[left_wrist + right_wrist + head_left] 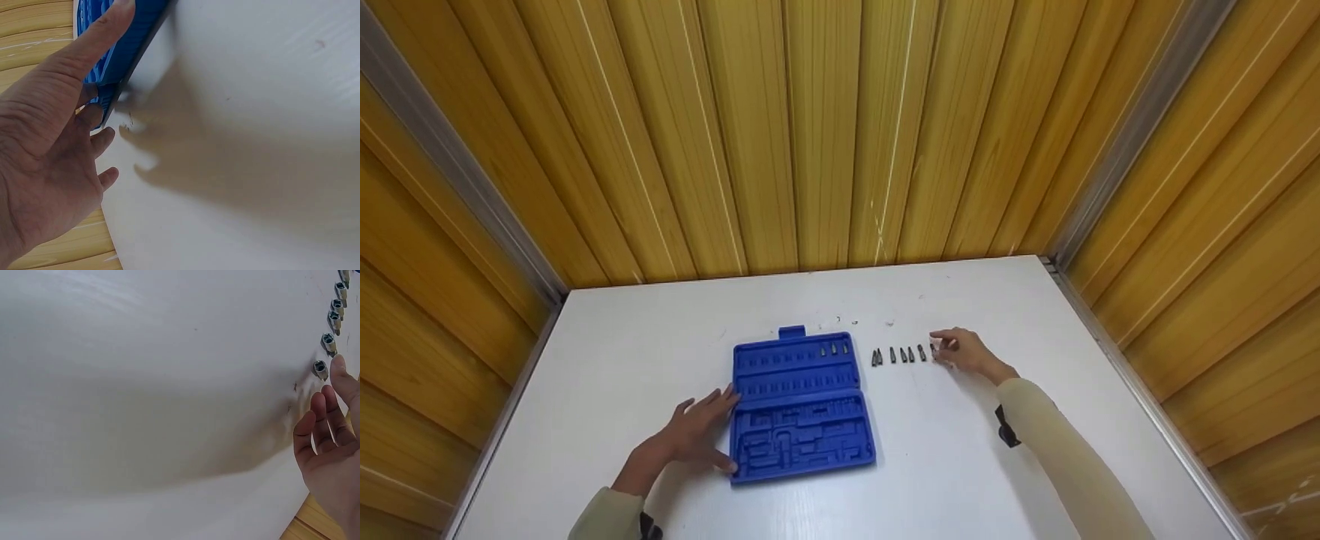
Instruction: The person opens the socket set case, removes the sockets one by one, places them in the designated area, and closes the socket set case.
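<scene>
A blue plastic case [802,435] lies opened out flat on the white table, with moulded slots in both halves. Three small metal socket bits [834,349] stand in the upper right of its far half. My left hand [690,431] rests along the case's left side, thumb on the near corner and fingers spread by the hinge. To the right of the case, several socket bits [904,355] lie in a row, their square holes facing the near side. At the row's right end, my right hand [966,352] has thumb and forefinger parted around the last socket bit [320,370].
The white table [960,465] meets ribbed yellow wood-patterned walls [825,150] at the back and sides. Small dark specks [854,322] lie beyond the case. A latch tab [792,331] sticks out from the case's far edge.
</scene>
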### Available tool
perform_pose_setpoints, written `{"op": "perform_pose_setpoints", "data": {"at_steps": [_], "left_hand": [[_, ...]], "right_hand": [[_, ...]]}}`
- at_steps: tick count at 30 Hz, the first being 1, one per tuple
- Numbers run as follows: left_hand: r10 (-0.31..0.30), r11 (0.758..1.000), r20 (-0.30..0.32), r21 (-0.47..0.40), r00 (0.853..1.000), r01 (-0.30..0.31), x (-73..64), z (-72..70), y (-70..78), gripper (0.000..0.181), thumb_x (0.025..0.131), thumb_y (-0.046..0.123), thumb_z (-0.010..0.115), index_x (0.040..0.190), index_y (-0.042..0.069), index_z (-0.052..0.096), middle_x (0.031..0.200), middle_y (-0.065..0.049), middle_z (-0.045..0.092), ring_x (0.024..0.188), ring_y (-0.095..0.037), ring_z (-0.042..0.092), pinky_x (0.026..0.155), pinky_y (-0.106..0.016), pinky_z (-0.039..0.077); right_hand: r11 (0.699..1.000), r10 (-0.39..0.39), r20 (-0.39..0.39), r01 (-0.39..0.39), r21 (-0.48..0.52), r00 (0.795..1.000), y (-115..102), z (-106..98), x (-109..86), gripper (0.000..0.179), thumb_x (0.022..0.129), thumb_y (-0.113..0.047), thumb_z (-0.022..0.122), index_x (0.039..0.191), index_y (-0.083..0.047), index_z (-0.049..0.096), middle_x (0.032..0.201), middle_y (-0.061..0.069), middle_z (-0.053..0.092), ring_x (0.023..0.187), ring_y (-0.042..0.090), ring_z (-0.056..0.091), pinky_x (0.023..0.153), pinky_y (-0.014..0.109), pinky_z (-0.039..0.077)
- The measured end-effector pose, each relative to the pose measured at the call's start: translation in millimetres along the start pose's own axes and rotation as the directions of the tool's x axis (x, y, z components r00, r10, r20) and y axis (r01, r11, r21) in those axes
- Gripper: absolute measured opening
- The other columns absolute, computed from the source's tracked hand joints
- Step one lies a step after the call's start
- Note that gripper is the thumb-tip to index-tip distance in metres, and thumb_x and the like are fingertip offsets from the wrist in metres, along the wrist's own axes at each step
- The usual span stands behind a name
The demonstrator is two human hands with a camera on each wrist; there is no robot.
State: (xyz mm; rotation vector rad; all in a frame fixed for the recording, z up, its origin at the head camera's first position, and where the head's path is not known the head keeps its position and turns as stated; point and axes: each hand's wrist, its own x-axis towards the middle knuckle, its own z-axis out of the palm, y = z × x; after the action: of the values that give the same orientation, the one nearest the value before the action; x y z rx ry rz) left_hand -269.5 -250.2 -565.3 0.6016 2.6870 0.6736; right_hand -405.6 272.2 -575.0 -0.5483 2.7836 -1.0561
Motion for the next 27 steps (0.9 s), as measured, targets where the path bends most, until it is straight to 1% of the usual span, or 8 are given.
{"op": "perform_pose_setpoints", "data": {"at_steps": [7,11,15,17,19,22,25,27], "left_hand": [[0.006,1.000,-0.013,0.006,1.000,-0.006,-0.8,-3.5,-0.1,0.124,0.063,0.044,0.096,0.157,-0.004,0.031,0.166,-0.028,0.023,0.152,-0.053,0.023,0.115,-0.078,0.013],[-0.006,1.000,-0.016,0.001,1.000,0.006,1.4,-2.5,-3.4,0.125,0.063,0.046,0.096,0.158,-0.003,0.030,0.166,-0.027,0.024,0.153,-0.052,0.022,0.116,-0.077,0.013],[-0.022,1.000,-0.008,0.000,1.000,0.022,3.1,-1.7,-4.7,0.127,0.062,0.047,0.096,0.159,-0.001,0.029,0.167,-0.026,0.023,0.154,-0.051,0.021,0.117,-0.076,0.012],[-0.028,1.000,-0.002,-0.004,1.000,0.028,3.2,-1.7,-4.1,0.127,0.062,0.047,0.096,0.159,0.000,0.029,0.167,-0.025,0.023,0.154,-0.050,0.020,0.118,-0.076,0.012],[-0.031,0.999,0.001,-0.009,1.000,0.031,3.1,-1.6,-3.2,0.127,0.062,0.047,0.096,0.159,0.000,0.029,0.167,-0.025,0.023,0.155,-0.049,0.020,0.118,-0.075,0.011],[-0.032,0.999,0.004,-0.017,0.999,0.032,3.0,-1.0,-2.6,0.126,0.063,0.046,0.096,0.159,0.000,0.030,0.167,-0.024,0.024,0.155,-0.049,0.019,0.119,-0.075,0.010],[-0.028,0.999,0.006,-0.017,1.000,0.028,2.2,-0.2,-2.0,0.125,0.063,0.046,0.096,0.159,0.001,0.030,0.168,-0.024,0.024,0.155,-0.049,0.019,0.119,-0.075,0.010],[-0.022,1.000,0.005,-0.013,1.000,0.022,1.8,0.7,-2.0,0.124,0.064,0.046,0.096,0.159,0.001,0.029,0.168,-0.024,0.024,0.155,-0.049,0.020,0.118,-0.075,0.011]], "right_hand": [[1.000,0.008,0.007,-0.009,0.021,1.000,-11.5,-11.1,15.0,0.037,0.097,-0.004,0.067,0.131,0.011,0.062,0.102,0.024,0.069,0.088,0.028,0.065,0.078,0.028,0.051],[0.999,-0.030,0.021,0.029,0.040,0.999,-23.8,-7.3,21.6,0.037,0.098,-0.005,0.066,0.130,0.012,0.062,0.102,0.026,0.069,0.085,0.025,0.065,0.075,0.023,0.049],[0.995,-0.074,0.042,0.070,0.077,0.996,-36.1,3.9,29.4,0.037,0.098,-0.007,0.066,0.129,0.013,0.062,0.102,0.026,0.070,0.082,0.023,0.065,0.069,0.020,0.049],[0.987,-0.120,0.049,0.114,0.110,0.992,-42.8,10.5,33.4,0.036,0.098,-0.008,0.067,0.127,0.013,0.063,0.100,0.025,0.071,0.080,0.022,0.066,0.068,0.021,0.050],[0.970,-0.194,0.049,0.184,0.157,0.980,-44.3,20.1,41.1,0.037,0.099,-0.016,0.067,0.126,0.009,0.066,0.098,0.018,0.073,0.077,0.018,0.066,0.066,0.023,0.051],[0.954,-0.255,0.065,0.240,0.180,0.965,-57.3,32.5,48.0,0.037,0.099,-0.020,0.067,0.124,0.008,0.067,0.098,0.016,0.074,0.077,0.015,0.067,0.068,0.025,0.054],[0.960,-0.243,0.112,0.223,0.169,0.963,-72.9,47.5,56.5,0.036,0.101,-0.021,0.063,0.124,0.007,0.068,0.103,0.019,0.074,0.079,0.018,0.068,0.069,0.025,0.053],[0.973,-0.205,0.152,0.185,0.136,0.967,-89.6,55.9,59.3,0.033,0.101,-0.014,0.062,0.123,0.010,0.067,0.108,0.025,0.073,0.082,0.022,0.068,0.071,0.024,0.053]]}}
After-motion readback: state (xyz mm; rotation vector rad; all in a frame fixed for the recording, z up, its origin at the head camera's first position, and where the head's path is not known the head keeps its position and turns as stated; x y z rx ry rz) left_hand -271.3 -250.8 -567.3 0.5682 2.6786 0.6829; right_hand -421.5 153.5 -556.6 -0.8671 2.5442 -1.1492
